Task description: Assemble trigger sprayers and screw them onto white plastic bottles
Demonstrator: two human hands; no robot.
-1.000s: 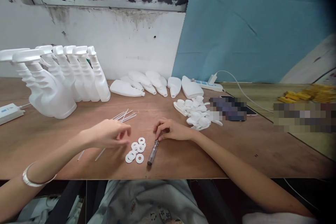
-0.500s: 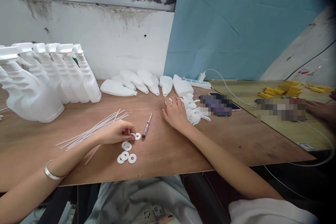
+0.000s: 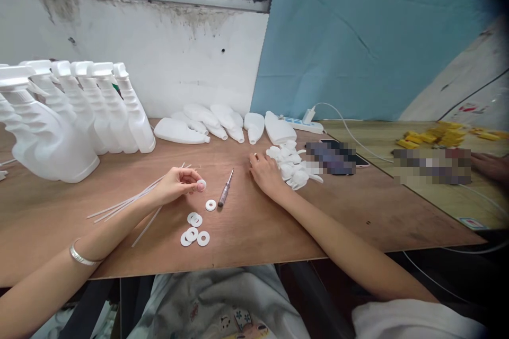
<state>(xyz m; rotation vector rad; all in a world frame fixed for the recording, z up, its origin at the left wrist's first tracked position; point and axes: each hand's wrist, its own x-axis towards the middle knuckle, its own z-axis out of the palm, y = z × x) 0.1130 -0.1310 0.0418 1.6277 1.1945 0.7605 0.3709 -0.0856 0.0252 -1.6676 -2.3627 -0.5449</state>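
My left hand pinches a flat white ring washer between thumb and fingers, raised a little off the wooden table. Below it lie a single washer and a small cluster of more washers. A screwdriver with a clear handle rests to the right of that hand. Thin white tubes lie partly hidden under my left forearm. My right hand lies on the table, fingers forward and loosely bent, beside a pile of small white plastic parts. I see nothing held in it.
White spray bottles stand in a row at the left. Several white bottles without heads lie along the wall. A power strip, a phone and yellow parts are at the right, where another person's hand shows.
My left hand has lifted a washer from the table and moved it up, away from the one beside it. My right hand's fingers have drawn closer together on the table, next to the pile.
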